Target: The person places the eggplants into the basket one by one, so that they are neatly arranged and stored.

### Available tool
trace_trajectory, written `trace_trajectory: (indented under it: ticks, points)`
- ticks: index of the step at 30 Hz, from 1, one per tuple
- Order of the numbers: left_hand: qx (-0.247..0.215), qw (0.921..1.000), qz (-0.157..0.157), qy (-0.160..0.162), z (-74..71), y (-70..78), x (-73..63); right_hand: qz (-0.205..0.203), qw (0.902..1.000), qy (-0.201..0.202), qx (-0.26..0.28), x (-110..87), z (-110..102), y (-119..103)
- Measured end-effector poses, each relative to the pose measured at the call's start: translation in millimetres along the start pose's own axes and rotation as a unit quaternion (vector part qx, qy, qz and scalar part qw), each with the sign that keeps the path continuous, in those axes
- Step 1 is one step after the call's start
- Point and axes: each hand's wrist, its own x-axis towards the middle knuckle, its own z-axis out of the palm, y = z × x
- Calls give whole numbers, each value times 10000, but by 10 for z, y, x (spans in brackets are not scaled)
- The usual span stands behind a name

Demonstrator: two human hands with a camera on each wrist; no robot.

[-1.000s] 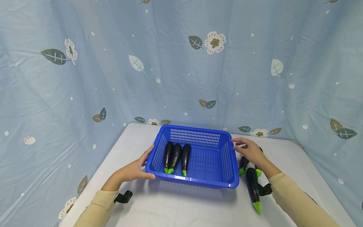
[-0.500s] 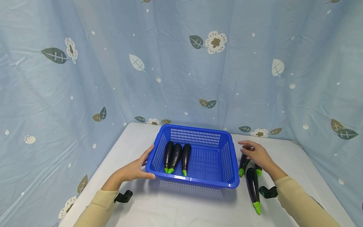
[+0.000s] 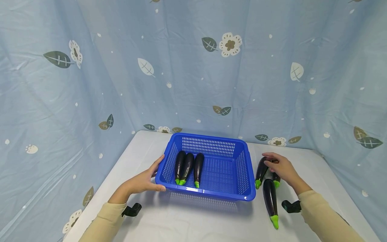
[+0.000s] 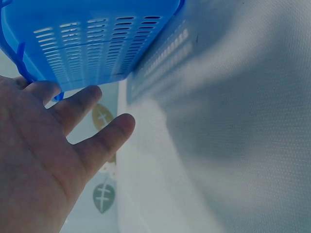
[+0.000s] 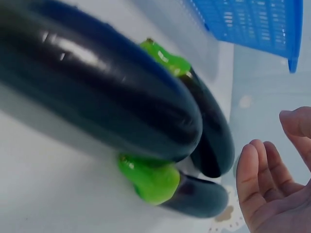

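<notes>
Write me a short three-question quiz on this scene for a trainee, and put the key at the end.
1. Count: how many eggplants lie inside the blue basket?
2. True or false: the left hand touches the basket.
3. Multiple choice: where is the right hand?
A) Inside the basket
B) At the loose eggplants outside the basket
C) On the left hand

Key:
1. Three.
2. True; it is at the basket's left end.
3. B.
</notes>
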Motion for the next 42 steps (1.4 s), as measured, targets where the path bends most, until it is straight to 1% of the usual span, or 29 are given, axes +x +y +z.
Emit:
trace_trajectory:
  ticks: [4,13,18,25,28,32,35,42]
  points:
    - [-25,10000,4,-11,1,12,-1,69,10000,29,-17,-14,-22,58]
    - [42,10000,-19,0,3,5,-6,-49,9997,196,-143,-40,-79,190]
    - [-20,10000,4,-12,7,4,-7,140,9992,252,-286,-20,-88,282]
    - [-37,10000,-5,-16,10,20,-5,138,9962,530,-683,-7,-111,413]
    - [-11,10000,-20,-8,10,26,-3,340,9954,580,-681,-7,-107,458]
    - [-2,10000,-23,-10,9,27,0,633,9948,552,-584,-5,-101,490]
    - [17,10000,-33,-7,8,27,-1,704,9953,478,-473,10,-95,517]
    - [29,10000,-68,4,11,35,-2,974,9951,68,-146,40,-77,573]
